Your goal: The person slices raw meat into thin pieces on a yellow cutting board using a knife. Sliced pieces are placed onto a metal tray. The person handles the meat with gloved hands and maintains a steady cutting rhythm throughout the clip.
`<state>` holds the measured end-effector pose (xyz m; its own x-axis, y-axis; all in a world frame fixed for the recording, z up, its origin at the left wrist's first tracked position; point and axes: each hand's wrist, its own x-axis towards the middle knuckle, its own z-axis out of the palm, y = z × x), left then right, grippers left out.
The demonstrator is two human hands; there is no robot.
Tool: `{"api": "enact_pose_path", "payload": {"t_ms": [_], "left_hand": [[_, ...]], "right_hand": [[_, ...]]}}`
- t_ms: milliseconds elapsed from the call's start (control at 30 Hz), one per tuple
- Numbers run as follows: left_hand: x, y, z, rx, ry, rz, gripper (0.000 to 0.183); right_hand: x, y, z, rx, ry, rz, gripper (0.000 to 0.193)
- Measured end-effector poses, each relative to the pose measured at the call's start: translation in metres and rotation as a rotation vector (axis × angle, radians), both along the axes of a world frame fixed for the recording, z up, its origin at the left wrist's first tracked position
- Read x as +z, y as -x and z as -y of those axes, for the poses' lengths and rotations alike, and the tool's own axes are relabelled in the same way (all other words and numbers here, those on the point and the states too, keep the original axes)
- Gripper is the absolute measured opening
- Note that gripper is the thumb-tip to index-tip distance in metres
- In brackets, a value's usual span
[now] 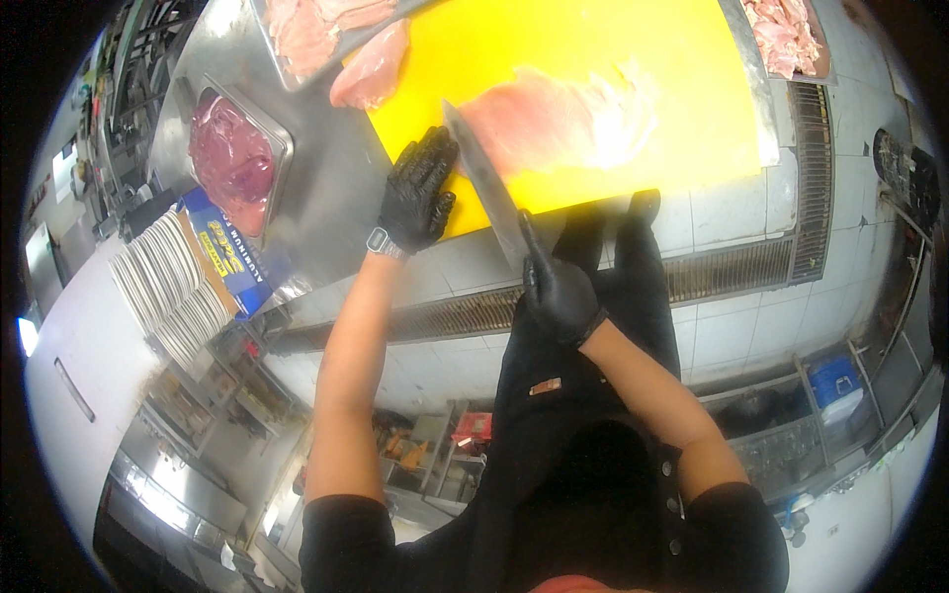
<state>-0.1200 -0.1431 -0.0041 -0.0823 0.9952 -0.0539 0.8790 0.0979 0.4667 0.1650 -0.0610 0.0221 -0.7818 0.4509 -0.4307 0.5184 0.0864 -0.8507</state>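
My right hand [560,295], in a black glove, grips a large kitchen knife [481,176] with its index finger stretched along the blade. The blade points up and left, lying at the left end of a thin, spread piece of pale raw meat [554,117], which looks like chicken breast. That meat rests on a yellow cutting board [692,59]. Also black-gloved, my left hand [420,188] lies flat at the board's left edge beside the blade, fingers stretched, holding nothing. Another raw piece [374,67] sits at the board's upper left edge.
A metal tray of raw fillets [321,28] stands at the far left of the board. Nearer left, a smaller tray holds dark red meat [229,148]. Beside it are a blue foil box [225,259] and stacked plates [173,282]. Cut meat [783,38] fills a container far right.
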Motion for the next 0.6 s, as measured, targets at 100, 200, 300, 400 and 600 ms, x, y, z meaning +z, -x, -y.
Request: {"api": "enact_pose_path", "payload": {"t_ms": [100,200,300,400,600], "left_hand": [[0.001,0.000,0.001,-0.004,0.001,-0.021,0.069],[0.004,-0.001,0.001,-0.020,0.024,-0.024,0.068],[0.005,-0.002,0.002,-0.026,0.016,-0.045,0.066],[0.004,-0.002,0.001,-0.019,0.007,-0.035,0.065],[0.005,-0.002,0.002,-0.032,0.008,-0.039,0.066]], "right_hand": [[-0.006,0.002,-0.002,0.021,-0.003,-0.001,0.074],[-0.008,0.000,-0.002,0.023,0.039,-0.003,0.073],[-0.007,-0.009,0.003,0.035,0.059,0.014,0.073],[-0.011,-0.017,0.008,0.036,0.044,0.015,0.074],[-0.018,-0.028,0.020,0.034,0.033,-0.019,0.079]]}}
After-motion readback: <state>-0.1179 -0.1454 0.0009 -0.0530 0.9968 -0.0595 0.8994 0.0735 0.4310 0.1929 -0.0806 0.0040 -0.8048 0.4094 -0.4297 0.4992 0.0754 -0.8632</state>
